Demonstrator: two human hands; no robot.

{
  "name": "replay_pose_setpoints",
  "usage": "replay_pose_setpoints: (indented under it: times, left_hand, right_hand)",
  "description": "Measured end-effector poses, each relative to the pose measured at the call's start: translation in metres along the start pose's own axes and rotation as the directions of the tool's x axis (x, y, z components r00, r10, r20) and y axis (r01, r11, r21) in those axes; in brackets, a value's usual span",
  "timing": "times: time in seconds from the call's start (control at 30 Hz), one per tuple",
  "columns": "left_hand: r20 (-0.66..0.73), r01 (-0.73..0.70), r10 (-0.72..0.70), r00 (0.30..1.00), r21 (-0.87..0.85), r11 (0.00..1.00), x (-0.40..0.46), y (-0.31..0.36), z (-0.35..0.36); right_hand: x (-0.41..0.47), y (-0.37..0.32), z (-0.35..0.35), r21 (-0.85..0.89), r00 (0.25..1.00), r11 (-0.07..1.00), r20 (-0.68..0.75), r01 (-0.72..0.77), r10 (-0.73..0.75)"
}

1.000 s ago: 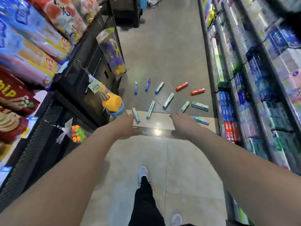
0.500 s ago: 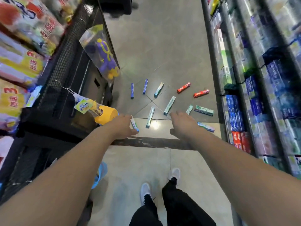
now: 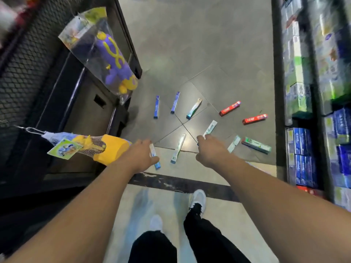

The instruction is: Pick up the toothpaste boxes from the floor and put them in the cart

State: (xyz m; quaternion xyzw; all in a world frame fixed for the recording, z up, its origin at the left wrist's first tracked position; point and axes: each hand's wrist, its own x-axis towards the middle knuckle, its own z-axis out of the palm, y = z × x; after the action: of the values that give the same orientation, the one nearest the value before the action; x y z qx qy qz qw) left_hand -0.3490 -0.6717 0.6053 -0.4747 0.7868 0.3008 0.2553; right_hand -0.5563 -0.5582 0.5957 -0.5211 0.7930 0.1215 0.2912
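left hand: centre frame, arm stretched forward and down, fingers loose and apart, nothing held; overlaps a white-blue box in the picture, contact cannot tell
right hand: centre frame, just right of the left one, fingers relaxed and apart, nothing held; fingertips overlap the near end of a white-green box, contact cannot tell
toothpaste boxes: fanned out flat on the floor, mid-frame, beyond both hands
blue pair: two blue boxes, left of the fan, side by side, apart
white-teal box: just right of the blue pair
red pair: two red boxes, right side of the fan
between hands: one white-green box lying across a tile joint
lower right of fan: small pale box, green box beside it, near the shelf foot
right edge: shelves stacked with boxed goods, blurred
left side: black mesh rack, bagged purple toy and netted yellow toy hanging off it
bottom centre: black trousers, white shoes
cart: not in frame
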Motion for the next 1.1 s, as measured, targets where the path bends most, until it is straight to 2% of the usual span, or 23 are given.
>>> replay_pose_setpoints:
  times: [0.23,0.6,0.73,0.97,1.1]
  left_hand:
    - [-0.063,0.054,-0.058,0.996,-0.057,0.997,0.114,-0.03,0.072]
    - [-0.004,0.191,-0.191,0.982,-0.009,0.982,0.321,-0.124,0.258]
    - [0.005,0.218,-0.219,0.976,-0.063,0.974,0.387,-0.146,0.306]
    - [0.009,0.259,-0.261,0.965,-0.16,0.953,0.452,-0.168,0.358]
    - [-0.031,0.26,-0.267,0.963,-0.14,0.955,0.474,-0.165,0.367]
  right_hand:
    - [0.122,-0.011,0.088,-0.016,1.0,1.0,0.008,-0.013,0.013]
    - [0.317,-0.011,0.303,0.196,0.973,0.954,0.088,-0.227,0.213]
    - [0.374,-0.008,0.365,0.277,0.957,0.916,0.104,-0.289,0.271]
    - [0.423,-0.01,0.417,0.359,0.94,0.87,0.166,-0.338,0.297]
    - [0.439,-0.013,0.429,0.302,0.939,0.889,0.124,-0.345,0.322]
